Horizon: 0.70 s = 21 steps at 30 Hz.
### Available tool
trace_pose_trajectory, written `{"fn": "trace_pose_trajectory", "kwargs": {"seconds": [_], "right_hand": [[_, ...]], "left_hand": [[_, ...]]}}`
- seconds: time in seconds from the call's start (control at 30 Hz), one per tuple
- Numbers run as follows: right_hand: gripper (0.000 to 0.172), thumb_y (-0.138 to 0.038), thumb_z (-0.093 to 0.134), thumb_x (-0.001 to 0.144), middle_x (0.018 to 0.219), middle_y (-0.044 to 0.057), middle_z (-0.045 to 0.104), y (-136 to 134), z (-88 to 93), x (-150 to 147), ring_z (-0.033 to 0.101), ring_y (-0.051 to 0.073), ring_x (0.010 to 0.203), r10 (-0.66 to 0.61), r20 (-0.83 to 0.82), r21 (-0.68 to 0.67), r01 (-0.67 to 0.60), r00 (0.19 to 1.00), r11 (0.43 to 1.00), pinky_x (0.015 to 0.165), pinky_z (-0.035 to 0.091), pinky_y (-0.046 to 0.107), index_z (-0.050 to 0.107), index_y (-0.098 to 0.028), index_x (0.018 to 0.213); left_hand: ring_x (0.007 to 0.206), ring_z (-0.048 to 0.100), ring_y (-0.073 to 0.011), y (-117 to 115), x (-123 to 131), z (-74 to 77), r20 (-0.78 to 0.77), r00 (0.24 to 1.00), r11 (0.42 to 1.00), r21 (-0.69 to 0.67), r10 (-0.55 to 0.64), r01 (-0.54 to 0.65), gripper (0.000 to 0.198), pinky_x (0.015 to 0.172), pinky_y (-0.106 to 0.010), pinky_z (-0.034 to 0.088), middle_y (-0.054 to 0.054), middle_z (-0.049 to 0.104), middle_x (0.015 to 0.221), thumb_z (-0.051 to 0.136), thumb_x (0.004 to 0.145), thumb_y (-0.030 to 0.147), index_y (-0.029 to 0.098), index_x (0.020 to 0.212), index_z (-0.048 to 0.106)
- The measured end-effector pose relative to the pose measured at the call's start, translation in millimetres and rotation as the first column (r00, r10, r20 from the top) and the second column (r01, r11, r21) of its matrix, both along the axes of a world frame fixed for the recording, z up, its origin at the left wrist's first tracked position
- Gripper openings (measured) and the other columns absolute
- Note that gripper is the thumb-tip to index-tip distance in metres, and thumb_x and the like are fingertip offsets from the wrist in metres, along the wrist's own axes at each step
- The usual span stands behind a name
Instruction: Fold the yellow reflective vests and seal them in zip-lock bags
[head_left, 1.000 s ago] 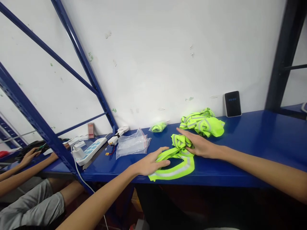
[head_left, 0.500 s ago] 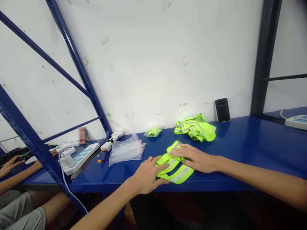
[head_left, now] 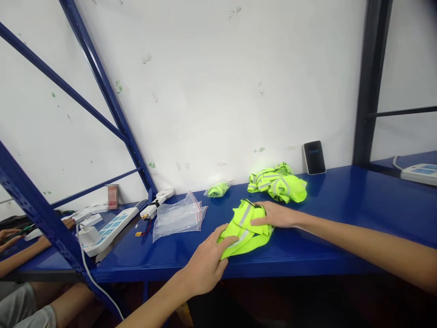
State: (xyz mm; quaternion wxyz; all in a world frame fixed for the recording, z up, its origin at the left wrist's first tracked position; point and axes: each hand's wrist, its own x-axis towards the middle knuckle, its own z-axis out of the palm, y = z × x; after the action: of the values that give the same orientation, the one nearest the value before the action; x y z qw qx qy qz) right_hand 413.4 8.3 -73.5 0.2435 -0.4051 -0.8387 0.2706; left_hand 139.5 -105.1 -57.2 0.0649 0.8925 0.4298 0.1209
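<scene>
A neon-yellow safety vest with grey reflective stripes lies bunched near the front edge of the blue shelf. My left hand rests at the vest's near left end, fingers stretched over the fabric and pressing it down. My right hand lies on the vest's far right side, fingers curled over a fold. Behind them sit a crumpled pile of similar vests and a small rolled vest in a clear bag.
Clear zip bags lie left of the vest, then a small white fan, a battery with wires and a white power strip. A black device leans on the wall. Another person's hands work at far left.
The vest went from spread out flat to folded and bunched into a smaller bundle. My left hand slid back toward the shelf's front edge; my right hand moved onto the top fold.
</scene>
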Motion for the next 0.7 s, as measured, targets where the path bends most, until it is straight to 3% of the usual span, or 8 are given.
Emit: {"fn": "trace_pose_trajectory", "kwargs": {"seconds": [0.1,0.2,0.33,0.43,0.53,0.63,0.7], "right_hand": [[0.060,-0.050,0.068,0.074,0.107,0.012,0.068,-12,-6.6,-4,0.065,0.030,0.094,-0.079,-0.010,0.122,0.080,0.997,0.989,0.076,0.053,0.039,0.057,-0.017,0.123],[0.060,-0.042,0.068,0.074,0.114,0.011,0.062,-24,-12.0,-14,0.061,0.030,0.100,-0.172,-0.005,0.306,0.165,0.985,0.938,0.082,0.049,0.040,0.051,-0.018,0.127],[0.071,-0.030,0.064,0.079,0.120,0.012,0.054,-28,-10.7,-32,0.056,0.027,0.099,-0.149,0.035,0.466,0.115,0.988,0.877,0.081,0.047,0.038,0.034,-0.023,0.142],[0.058,-0.016,0.059,0.079,0.113,0.011,0.053,-25,-5.7,-45,0.052,0.025,0.092,-0.114,0.098,0.573,0.037,0.989,0.819,0.077,0.046,0.037,0.043,-0.023,0.135],[0.050,-0.008,0.055,0.078,0.110,0.011,0.053,-19,-2.0,-51,0.049,0.024,0.088,-0.092,0.130,0.630,-0.011,0.987,0.776,0.078,0.045,0.038,0.050,-0.020,0.126],[0.045,-0.011,0.056,0.079,0.109,0.011,0.054,-5,1.9,-48,0.050,0.024,0.091,-0.037,0.132,0.625,-0.054,0.991,0.779,0.081,0.044,0.039,0.051,-0.017,0.123],[0.045,-0.014,0.061,0.076,0.106,0.011,0.055,5,6.1,-45,0.052,0.024,0.093,0.020,0.145,0.582,-0.102,0.989,0.807,0.082,0.044,0.037,0.052,-0.016,0.120]], "left_hand": [[0.117,0.053,-0.0226,-11,10,1.3,0.221,0.975,1.000,0.006,0.029,-0.031,0.053,0.099,-0.038,0.045,-0.005,0.044,0.139,0.047,0.073,0.006,0.029,0.121,0.053],[0.105,0.058,-0.0190,-16,28,2.1,0.328,0.944,0.995,0.102,-0.029,-0.005,0.043,0.092,-0.032,0.049,-0.004,0.056,0.122,0.046,0.071,0.003,0.026,0.104,0.060],[0.098,0.060,-0.0169,8,43,7.8,0.204,0.964,0.942,0.323,-0.169,0.097,0.039,0.087,-0.032,0.050,-0.004,0.055,0.123,0.040,0.077,0.002,0.025,0.100,0.062],[0.090,0.061,-0.0154,44,40,12.4,0.183,0.973,0.888,0.459,-0.140,0.041,0.034,0.081,-0.032,0.052,-0.008,0.048,0.132,0.045,0.079,0.009,0.022,0.105,0.062],[0.087,0.062,-0.0147,70,33,7.9,0.176,0.975,0.845,0.534,-0.138,0.023,0.032,0.077,-0.030,0.053,-0.009,0.051,0.127,0.050,0.080,0.015,0.022,0.110,0.061],[0.099,0.060,-0.0195,76,35,-4.1,0.097,0.983,0.812,0.579,-0.158,0.074,0.025,0.088,-0.035,0.050,-0.011,0.058,0.116,0.045,0.087,0.021,0.020,0.104,0.064],[0.099,0.060,-0.0219,73,40,-10.5,-0.024,0.982,0.824,0.541,-0.187,0.170,0.028,0.088,-0.039,0.049,-0.012,0.062,0.110,0.040,0.090,0.026,0.021,0.100,0.066]]}}
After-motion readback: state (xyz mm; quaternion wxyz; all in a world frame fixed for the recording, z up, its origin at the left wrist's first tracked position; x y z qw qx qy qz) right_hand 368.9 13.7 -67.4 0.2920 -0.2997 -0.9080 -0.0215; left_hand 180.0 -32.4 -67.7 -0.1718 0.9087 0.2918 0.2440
